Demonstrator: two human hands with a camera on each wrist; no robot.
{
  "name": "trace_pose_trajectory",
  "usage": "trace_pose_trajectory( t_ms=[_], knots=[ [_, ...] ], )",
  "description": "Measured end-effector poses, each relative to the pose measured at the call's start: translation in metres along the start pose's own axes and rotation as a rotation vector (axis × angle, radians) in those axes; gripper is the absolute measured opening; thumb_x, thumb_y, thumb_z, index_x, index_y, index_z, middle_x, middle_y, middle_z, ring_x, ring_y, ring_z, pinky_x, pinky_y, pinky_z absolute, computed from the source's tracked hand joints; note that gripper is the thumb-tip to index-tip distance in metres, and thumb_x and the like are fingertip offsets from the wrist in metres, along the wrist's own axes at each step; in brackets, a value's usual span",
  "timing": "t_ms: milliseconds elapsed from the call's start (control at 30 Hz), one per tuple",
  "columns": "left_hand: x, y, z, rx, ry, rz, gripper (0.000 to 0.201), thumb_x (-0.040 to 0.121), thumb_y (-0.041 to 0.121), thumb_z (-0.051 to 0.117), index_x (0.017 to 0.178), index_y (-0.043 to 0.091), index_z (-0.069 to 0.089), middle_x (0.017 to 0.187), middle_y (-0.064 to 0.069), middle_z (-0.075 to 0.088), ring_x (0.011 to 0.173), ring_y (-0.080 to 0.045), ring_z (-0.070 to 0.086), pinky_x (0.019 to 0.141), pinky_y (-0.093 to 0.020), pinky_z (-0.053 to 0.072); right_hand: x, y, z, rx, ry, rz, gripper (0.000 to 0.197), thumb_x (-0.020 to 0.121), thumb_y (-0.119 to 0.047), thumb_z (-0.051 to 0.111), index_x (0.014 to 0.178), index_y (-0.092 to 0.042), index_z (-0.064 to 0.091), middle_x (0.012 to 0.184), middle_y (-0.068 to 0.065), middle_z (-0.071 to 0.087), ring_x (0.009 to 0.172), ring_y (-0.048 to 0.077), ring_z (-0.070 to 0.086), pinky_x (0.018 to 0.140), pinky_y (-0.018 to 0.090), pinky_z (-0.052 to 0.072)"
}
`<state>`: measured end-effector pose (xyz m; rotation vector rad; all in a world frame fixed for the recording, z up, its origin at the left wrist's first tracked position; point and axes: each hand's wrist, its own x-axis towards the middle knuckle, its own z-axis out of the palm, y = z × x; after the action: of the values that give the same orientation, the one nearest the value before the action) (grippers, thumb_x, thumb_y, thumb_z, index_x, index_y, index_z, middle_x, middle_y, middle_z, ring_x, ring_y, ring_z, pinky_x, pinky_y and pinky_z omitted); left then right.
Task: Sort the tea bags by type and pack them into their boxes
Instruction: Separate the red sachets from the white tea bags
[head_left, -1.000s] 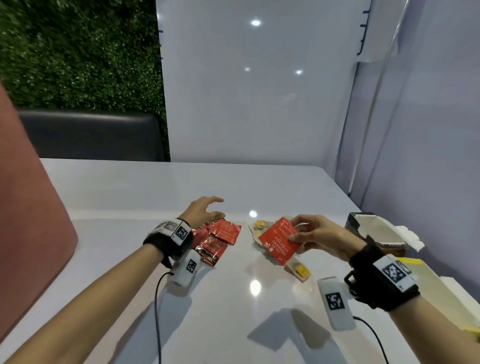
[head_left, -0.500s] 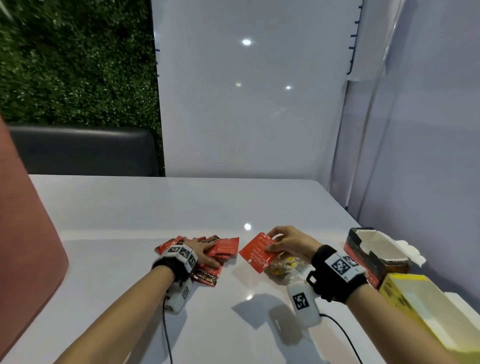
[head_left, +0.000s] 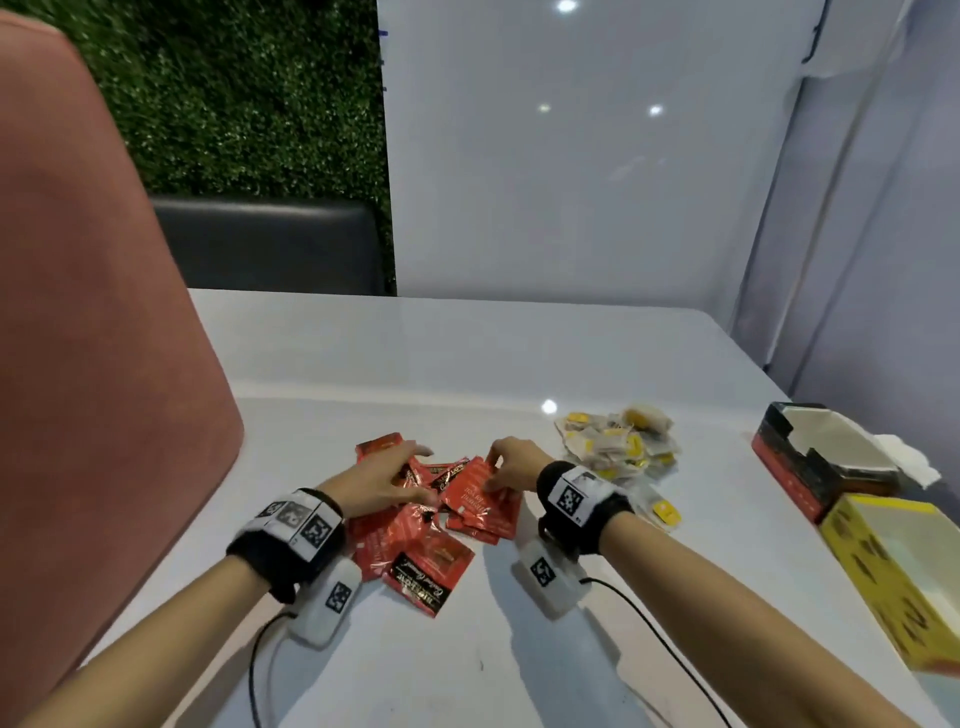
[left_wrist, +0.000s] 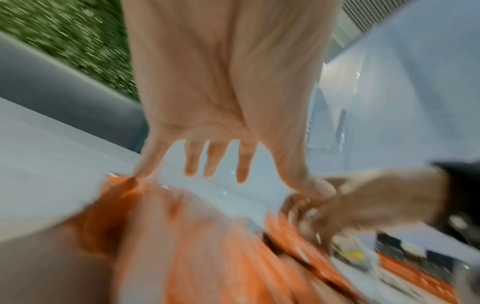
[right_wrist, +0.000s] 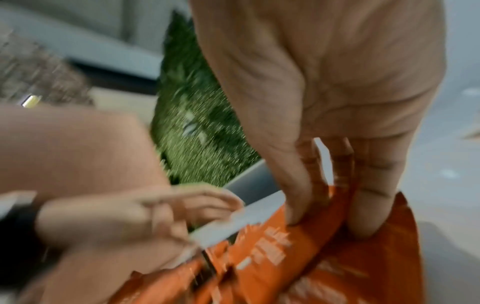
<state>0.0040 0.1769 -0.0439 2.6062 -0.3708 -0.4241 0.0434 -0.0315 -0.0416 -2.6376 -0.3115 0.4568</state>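
Observation:
A pile of red foil tea bags (head_left: 415, 540) lies on the white table (head_left: 467, 353) in front of me. My left hand (head_left: 395, 475) rests on its left part with straight, spread fingers (left_wrist: 215, 164). Blur hides most of the red pile (left_wrist: 207, 246) in the left wrist view. My right hand (head_left: 506, 460) pinches one red tea bag (head_left: 480, 493) at the pile's right edge, thumb and fingers (right_wrist: 298, 201) pressed into the red tea bag (right_wrist: 272, 257). A heap of paper tea bags with yellow tags (head_left: 618, 441) sits further right. The red-black box (head_left: 795, 467) and the yellow box (head_left: 883, 571) stand open at the right.
A pink chair back (head_left: 93, 312) rises at the table's left edge. White panels (head_left: 597, 182) close off the far and right sides. A loose yellow-tagged bag (head_left: 662, 512) lies beside my right wrist. Cables (head_left: 649, 623) trail from both wrist cameras.
My right hand carried the red tea bag leftward from the yellow-tagged heap down to the red pile. My left hand settled flat onto that pile.

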Motion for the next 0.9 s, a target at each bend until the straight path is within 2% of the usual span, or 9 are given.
trace_pose_trajectory(
  t_ms=[67,200,333,433,500,600,667,767,900],
  knots=[
    [-0.010,-0.016,-0.015,-0.042,0.066,-0.014,0.140,0.030,0.097,0.047,0.146,0.023,0.022,0.157,-0.006,0.018,0.142,-0.022,0.023,0.115,-0.040,0.024,-0.002,-0.003,0.006,-0.171,0.024,-0.019,0.046,0.086,-0.022,0.064,0.125,-0.004,0.048,0.131,0.018,0.048,0.121,0.033,0.045,0.096,0.038,0.043],
    [-0.012,-0.041,-0.028,0.136,-0.149,-0.142,0.164,0.019,0.092,0.057,0.144,0.026,-0.025,0.153,-0.012,-0.027,0.143,-0.029,-0.019,0.116,-0.054,-0.003,-0.012,-0.008,-0.002,-0.274,-0.136,-0.029,0.088,0.082,-0.047,0.063,0.148,-0.015,0.014,0.150,0.017,0.023,0.136,0.037,0.027,0.109,0.049,0.032],
    [0.016,-0.048,-0.018,0.252,-0.319,-0.170,0.167,0.015,0.081,0.068,0.137,0.034,-0.035,0.150,-0.014,-0.034,0.141,-0.034,-0.022,0.113,-0.063,-0.001,-0.026,-0.021,0.007,-0.197,-0.311,-0.021,0.119,0.070,-0.062,0.067,0.146,-0.028,-0.018,0.158,0.010,-0.013,0.145,0.036,0.003,0.113,0.059,0.014],
    [0.028,-0.042,-0.013,0.295,-0.363,-0.158,0.153,0.038,0.066,0.079,0.142,0.032,-0.027,0.153,-0.011,-0.029,0.143,-0.032,-0.017,0.114,-0.061,0.003,-0.026,-0.033,0.042,-0.311,-0.273,-0.029,0.126,0.065,-0.057,0.075,0.147,-0.027,-0.017,0.157,0.012,-0.014,0.143,0.041,-0.006,0.111,0.066,0.012],
    [0.025,-0.035,-0.010,0.285,-0.379,-0.123,0.142,0.054,0.052,0.082,0.145,0.026,-0.023,0.155,-0.009,-0.025,0.145,-0.028,-0.011,0.117,-0.054,0.005,-0.027,-0.038,0.054,-0.370,-0.231,-0.045,0.125,0.063,-0.054,0.077,0.148,-0.026,-0.010,0.157,0.014,-0.004,0.142,0.044,0.001,0.109,0.066,0.017],
    [0.005,-0.020,0.001,0.277,-0.408,-0.078,0.154,0.035,0.075,0.070,0.145,0.022,-0.024,0.155,-0.004,-0.024,0.145,-0.023,-0.012,0.119,-0.047,0.001,-0.033,-0.035,0.045,-0.374,-0.237,-0.120,0.112,0.066,-0.047,0.078,0.148,-0.023,0.007,0.148,0.012,0.023,0.134,0.037,0.024,0.107,0.058,0.030],
    [-0.009,-0.013,0.014,0.246,-0.394,-0.049,0.158,0.028,0.086,0.060,0.145,0.022,-0.025,0.155,-0.002,-0.025,0.145,-0.021,-0.015,0.118,-0.044,-0.001,-0.044,-0.028,0.040,-0.383,-0.257,-0.170,0.106,0.068,-0.043,0.079,0.148,-0.020,0.013,0.145,0.012,0.030,0.131,0.033,0.031,0.107,0.053,0.033],
    [-0.032,0.001,0.040,0.221,-0.357,-0.004,0.158,0.027,0.094,0.050,0.145,0.021,-0.024,0.155,-0.002,-0.025,0.144,-0.021,-0.018,0.118,-0.042,-0.001,-0.070,-0.009,0.043,-0.389,-0.269,-0.246,0.099,0.073,-0.036,0.076,0.147,-0.016,0.013,0.147,0.015,0.027,0.131,0.034,0.030,0.109,0.052,0.031],
    [-0.055,0.027,0.065,0.190,-0.333,0.015,0.154,0.029,0.093,0.046,0.146,0.020,-0.022,0.155,-0.001,-0.025,0.143,-0.019,-0.021,0.119,-0.041,0.000,-0.100,0.015,0.047,-0.442,-0.304,-0.284,0.091,0.085,-0.028,0.065,0.149,-0.016,0.003,0.155,0.017,0.006,0.141,0.037,0.012,0.116,0.050,0.018]
  ],
)
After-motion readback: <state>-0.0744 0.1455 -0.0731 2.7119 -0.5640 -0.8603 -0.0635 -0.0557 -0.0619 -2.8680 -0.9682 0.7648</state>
